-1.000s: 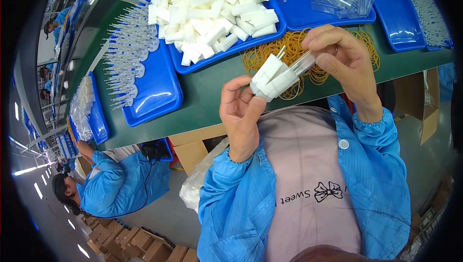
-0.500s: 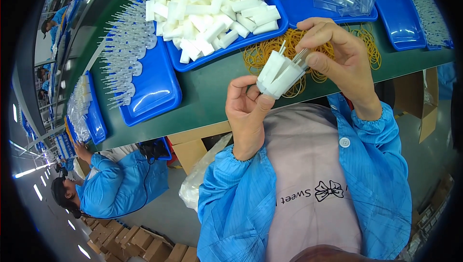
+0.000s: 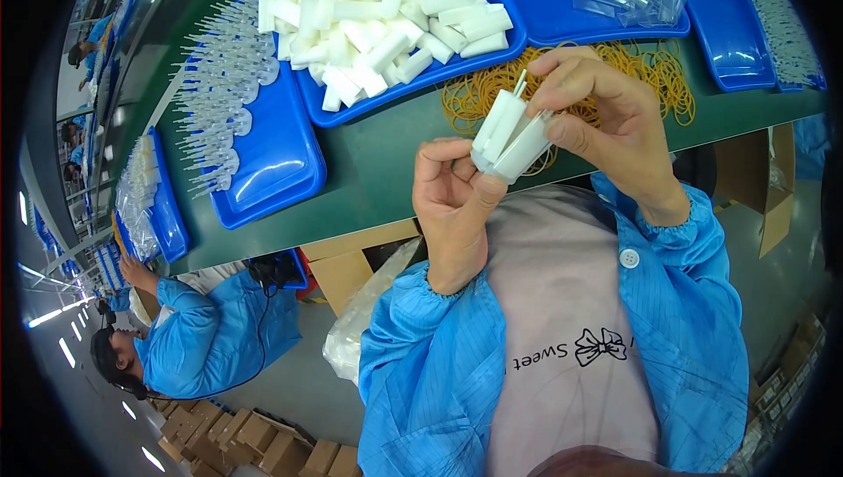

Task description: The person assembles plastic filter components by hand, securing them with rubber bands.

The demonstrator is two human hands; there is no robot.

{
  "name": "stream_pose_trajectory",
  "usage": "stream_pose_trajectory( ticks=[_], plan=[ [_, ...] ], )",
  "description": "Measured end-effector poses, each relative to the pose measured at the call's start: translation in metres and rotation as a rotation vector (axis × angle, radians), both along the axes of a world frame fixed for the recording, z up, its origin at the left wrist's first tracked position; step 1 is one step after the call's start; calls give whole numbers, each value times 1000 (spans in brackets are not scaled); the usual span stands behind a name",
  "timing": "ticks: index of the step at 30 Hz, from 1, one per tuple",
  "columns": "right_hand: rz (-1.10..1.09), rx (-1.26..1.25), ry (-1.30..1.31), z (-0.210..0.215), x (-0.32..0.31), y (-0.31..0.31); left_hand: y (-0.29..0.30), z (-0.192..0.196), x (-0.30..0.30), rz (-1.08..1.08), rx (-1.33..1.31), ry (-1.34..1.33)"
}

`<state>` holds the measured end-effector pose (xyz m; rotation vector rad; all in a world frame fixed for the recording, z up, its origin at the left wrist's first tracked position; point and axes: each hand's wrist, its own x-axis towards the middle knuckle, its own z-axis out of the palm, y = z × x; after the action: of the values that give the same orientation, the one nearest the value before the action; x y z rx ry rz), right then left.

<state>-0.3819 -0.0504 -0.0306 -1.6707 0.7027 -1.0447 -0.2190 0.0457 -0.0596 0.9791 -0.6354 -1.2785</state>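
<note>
Head view: both hands hold a small bundle of white sticks (image 3: 509, 136) above the green table (image 3: 386, 169). Left hand (image 3: 452, 200) fingers curl under its base; right hand (image 3: 606, 117) pinches the top. No rubber band (image 3: 479, 95) looks wrapped on yet; the tray (image 3: 413, 82) remains piled full.

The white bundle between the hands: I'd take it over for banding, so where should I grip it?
Grip the white bundle around its lower end, coming from below, where the left hand already holds it. The pieces sit flush there but fan apart at the top, under the right hand.
</note>
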Motion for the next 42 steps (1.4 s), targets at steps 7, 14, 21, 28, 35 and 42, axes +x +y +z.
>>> stream_pose_trajectory(
  ticks=[7, 14, 21, 28, 35, 42],
  plan=[
    [-22, -16, 67, -5, -2, 0, -5, -2, 1, -6, -11, 127],
    [-201, -483, 380, 14, -21, -66, -3, -7, 7, 4, 26, 115],
    [-256, -781, 930, -35, -6, -133, -2, -7, 6, -2, 19, 123],
    [-185, -822, 1107, -45, -2, -129, 1, -10, 6, -7, 33, 29],
    [-288, -747, 741, -28, -13, -115, 2, -8, 6, 9, 30, 109],
    [169, -228, 249, 31, -24, -68, 1, -9, 5, 94, -189, -127]
  ],
)
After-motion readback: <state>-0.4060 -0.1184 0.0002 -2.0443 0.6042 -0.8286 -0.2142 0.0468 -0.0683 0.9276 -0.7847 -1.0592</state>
